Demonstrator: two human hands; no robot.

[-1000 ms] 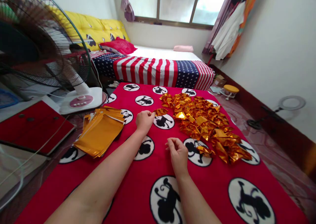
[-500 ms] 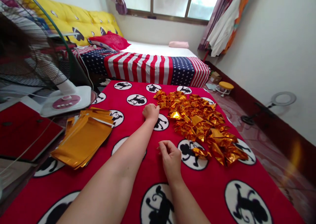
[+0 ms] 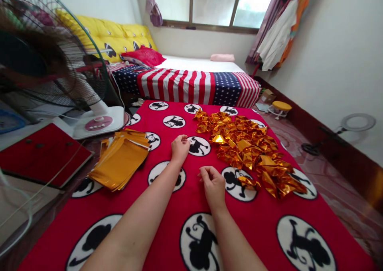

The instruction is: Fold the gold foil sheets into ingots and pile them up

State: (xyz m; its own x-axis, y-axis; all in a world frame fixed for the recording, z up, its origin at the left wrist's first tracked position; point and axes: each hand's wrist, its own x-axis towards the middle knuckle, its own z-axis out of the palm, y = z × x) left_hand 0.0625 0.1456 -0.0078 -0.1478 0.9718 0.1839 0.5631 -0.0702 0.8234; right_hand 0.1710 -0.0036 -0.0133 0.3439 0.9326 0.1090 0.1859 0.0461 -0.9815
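My left hand hovers over or rests on the red cloth with its fingers loosely curled in, and I see nothing in it. Closer to me, my right hand has its thumb and fingertips drawn together, with nothing visible between them. To the right spreads a pile of folded shiny gold foil pieces. One small folded foil piece lies apart from the pile, just right of my right hand. Left of my left hand is a stack of flat gold foil sheets, fanned at its far end.
The red cloth with round monkey prints covers the surface before me. A fan stands at left beside a dark red board. Behind is a bed. A yellow stool and a ring light stand at right.
My left hand has drawn back from beside the foil pile, and its fist has loosened a little. The view has swung left. My right hand keeps its curled shape; the foil lies as before.
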